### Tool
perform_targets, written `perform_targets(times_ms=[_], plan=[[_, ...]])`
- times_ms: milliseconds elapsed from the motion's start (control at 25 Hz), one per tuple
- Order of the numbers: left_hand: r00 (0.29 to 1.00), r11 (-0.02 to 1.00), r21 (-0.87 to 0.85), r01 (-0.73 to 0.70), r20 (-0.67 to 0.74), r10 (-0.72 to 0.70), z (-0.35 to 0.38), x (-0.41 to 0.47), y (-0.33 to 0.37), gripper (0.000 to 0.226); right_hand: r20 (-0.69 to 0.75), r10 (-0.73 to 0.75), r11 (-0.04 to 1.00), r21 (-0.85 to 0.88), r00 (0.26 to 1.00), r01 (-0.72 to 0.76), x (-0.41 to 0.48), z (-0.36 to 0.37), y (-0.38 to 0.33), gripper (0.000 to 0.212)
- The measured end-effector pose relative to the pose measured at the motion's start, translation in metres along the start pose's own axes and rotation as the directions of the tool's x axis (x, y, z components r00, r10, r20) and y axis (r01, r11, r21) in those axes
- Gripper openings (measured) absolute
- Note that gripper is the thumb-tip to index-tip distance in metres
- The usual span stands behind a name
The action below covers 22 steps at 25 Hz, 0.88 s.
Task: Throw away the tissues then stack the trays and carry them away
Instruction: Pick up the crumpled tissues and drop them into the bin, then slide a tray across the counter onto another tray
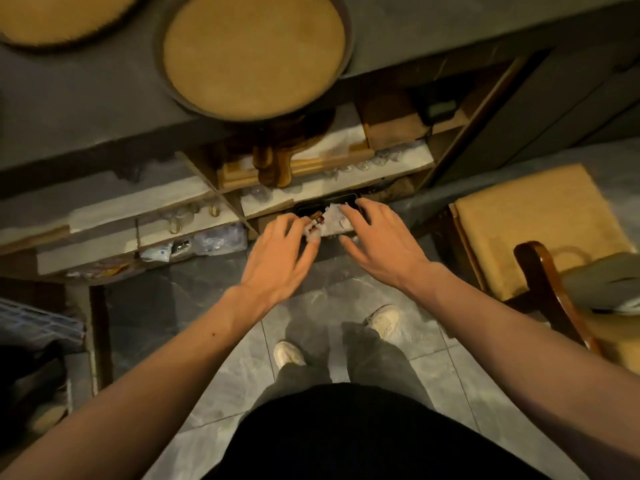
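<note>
Crumpled white tissues (pixel 329 221) hang between my two hands, just above a dark bin (pixel 311 206) tucked low under the counter shelves. My left hand (pixel 280 251) pinches the tissues' left side with its fingertips. My right hand (pixel 374 237) has spread fingers that rest on the tissues' right side. A round tray (pixel 254 53) with a tan cork-like inside and a dark rim lies on the grey counter (pixel 86 109), overhanging its front edge. A second round tray (pixel 59 19) is cut off at the top left.
Open shelves (pixel 221 199) under the counter hold wooden boards, glasses and plastic-wrapped items. A wooden chair (pixel 540 233) with a tan cushion stands at the right. A blue crate (pixel 38 327) is at the left. My feet stand on grey floor tiles (pixel 180 313).
</note>
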<state>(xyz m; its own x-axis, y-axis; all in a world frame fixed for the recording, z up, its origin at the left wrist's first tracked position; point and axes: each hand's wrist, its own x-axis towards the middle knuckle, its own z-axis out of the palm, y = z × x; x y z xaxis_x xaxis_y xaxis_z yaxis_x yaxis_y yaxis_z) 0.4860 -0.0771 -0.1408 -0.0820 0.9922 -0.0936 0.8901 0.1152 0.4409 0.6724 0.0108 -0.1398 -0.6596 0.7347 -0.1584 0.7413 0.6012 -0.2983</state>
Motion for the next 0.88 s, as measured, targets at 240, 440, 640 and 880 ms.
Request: perform_targets(times_ms=[240,440,640,880], plan=[[0.983,0.998,0.052,-0.032,-0.178,0.041,-0.096,-0.038,-0.030,0.051,-0.165,-0.068,0.995,-0.079,0.984,0.056,0.015,-0.066,-0.087,0.058],[0.952,1.000,0.003,-0.009,-0.306,0.010,-0.159,-0.025,-0.044,0.054,-0.297,-0.068,0.997,-0.057,0.952,0.054,0.043,-0.110,-0.120,0.058],[0.926,0.999,0.049,0.018,-0.378,0.002,-0.196,0.015,-0.050,0.054,-0.359,-0.107,0.987,-0.148,0.927,0.057,0.091,-0.148,-0.116,0.060],[0.914,0.993,0.083,0.087,-0.403,-0.047,-0.222,0.094,-0.064,0.055,-0.392,-0.160,0.980,-0.174,0.906,0.098,0.177,-0.188,-0.074,0.060]])
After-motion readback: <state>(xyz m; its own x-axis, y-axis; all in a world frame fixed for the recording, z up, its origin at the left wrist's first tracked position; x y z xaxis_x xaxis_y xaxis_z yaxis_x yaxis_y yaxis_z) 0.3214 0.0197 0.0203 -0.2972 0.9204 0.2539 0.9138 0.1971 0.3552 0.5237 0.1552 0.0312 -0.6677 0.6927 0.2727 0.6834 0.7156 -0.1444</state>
